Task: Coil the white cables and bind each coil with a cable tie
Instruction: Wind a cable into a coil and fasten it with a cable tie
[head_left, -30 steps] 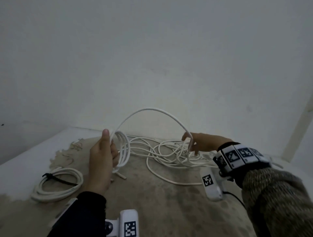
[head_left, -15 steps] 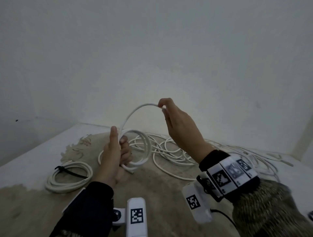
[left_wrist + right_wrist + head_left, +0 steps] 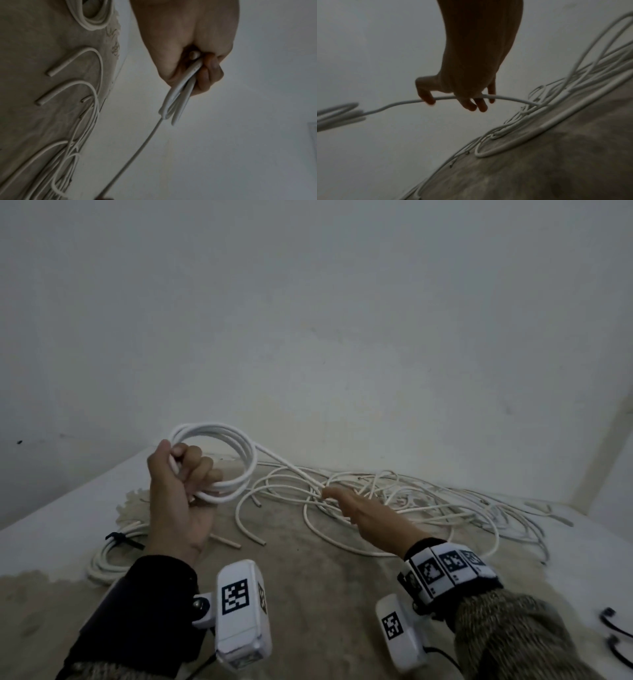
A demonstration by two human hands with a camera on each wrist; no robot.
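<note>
My left hand [image 3: 178, 474] is raised over the table and grips a small coil of white cable [image 3: 239, 453] of a few loops; the left wrist view shows its fingers [image 3: 205, 75] curled round the coil [image 3: 178, 97]. A single strand [image 3: 287, 467] runs from the coil down to my right hand [image 3: 346, 505], low over the loose tangle of white cables [image 3: 428, 501]. In the right wrist view that hand [image 3: 453, 100] has thumb and fingers curled round the strand [image 3: 399, 103].
A bound coil with a black tie [image 3: 102, 556] lies at the left of the table. Two black cable ties [image 3: 613, 625] lie at the right edge. Loose cable ends [image 3: 253, 537] lie on the stained beige surface [image 3: 308, 594]. A plain wall stands close behind.
My right hand carried a loop up to the left hand, then dropped back to the tangle and took the strand further along. The coil gained a loop and the left hand rose.
</note>
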